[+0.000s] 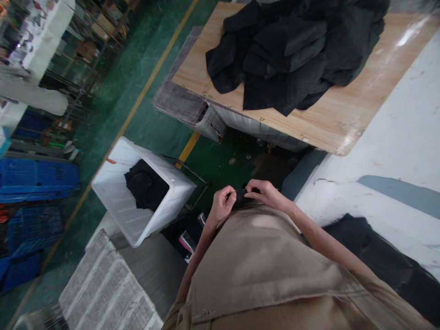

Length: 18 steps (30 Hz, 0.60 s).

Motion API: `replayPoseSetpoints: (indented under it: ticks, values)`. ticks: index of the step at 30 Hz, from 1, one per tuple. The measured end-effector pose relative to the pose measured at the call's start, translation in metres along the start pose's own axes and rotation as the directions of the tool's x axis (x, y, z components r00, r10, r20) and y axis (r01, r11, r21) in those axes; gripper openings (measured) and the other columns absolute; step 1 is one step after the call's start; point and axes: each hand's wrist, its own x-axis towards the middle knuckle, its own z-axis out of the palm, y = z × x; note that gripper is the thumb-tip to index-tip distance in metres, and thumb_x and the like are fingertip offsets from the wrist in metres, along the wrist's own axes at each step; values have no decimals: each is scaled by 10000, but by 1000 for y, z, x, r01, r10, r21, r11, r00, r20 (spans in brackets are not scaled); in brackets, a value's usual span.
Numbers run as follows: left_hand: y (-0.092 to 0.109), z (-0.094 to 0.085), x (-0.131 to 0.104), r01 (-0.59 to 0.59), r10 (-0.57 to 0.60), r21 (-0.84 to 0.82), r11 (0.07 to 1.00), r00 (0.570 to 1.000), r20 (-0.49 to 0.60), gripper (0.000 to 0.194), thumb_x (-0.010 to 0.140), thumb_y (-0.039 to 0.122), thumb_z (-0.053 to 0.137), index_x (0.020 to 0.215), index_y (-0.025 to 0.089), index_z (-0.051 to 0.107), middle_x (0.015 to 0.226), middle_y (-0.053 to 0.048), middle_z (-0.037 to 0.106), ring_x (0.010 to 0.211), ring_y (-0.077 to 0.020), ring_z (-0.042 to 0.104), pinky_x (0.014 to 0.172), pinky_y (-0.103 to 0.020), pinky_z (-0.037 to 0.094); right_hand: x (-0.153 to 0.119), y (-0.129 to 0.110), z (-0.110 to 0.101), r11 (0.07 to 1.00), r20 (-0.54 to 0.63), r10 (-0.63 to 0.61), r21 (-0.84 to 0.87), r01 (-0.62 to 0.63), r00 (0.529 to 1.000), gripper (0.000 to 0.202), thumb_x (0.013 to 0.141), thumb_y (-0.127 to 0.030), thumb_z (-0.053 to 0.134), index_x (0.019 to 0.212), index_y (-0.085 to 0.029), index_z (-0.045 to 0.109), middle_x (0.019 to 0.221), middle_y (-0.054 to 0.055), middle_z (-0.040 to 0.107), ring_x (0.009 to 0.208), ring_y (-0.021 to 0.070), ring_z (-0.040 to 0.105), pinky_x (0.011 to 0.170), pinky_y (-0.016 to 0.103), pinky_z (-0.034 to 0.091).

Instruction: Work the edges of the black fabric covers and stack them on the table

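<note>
At the waist, in front of the brown apron (264, 256), my left hand (223, 201) pinches one part of a small piece of black material (240, 196). Close beside it on the right, my right hand (263, 193) has its fingers closed on the same dark material. The two hands are a short gap apart. Much of the material is hidden by the hands and the apron, so its shape cannot be made out.
A wooden board (330, 114) bears a heap of black cloth (292, 50). A white bin (117, 201) on the left holds black fabric (144, 185). More black cloth (385, 261) lies on the white table (405, 133) at right. Blue crates (37, 178) stand far left.
</note>
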Motion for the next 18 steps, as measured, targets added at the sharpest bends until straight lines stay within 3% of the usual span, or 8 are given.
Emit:
replayPoseSetpoints:
  ticks: [6,18]
  values:
    - [-3,0,0,36,-36,-50,998,999,12,286,902,347,455,685,167,502,668,8,485,635,-116,436,571,-220,351,3,-3,5,1000,-16,2,25,-1,1000,156,874,-330,631,807,-190,618,841,27,647,772,168,584,720,272,435]
    - [1,4,2,30,-29,-48,998,999,32,301,912,370,492,694,163,510,642,33,429,618,-98,402,564,-216,319,8,-6,14,993,-64,52,-101,-58,997,183,903,-303,572,763,-187,559,707,-3,562,653,138,508,605,246,360]
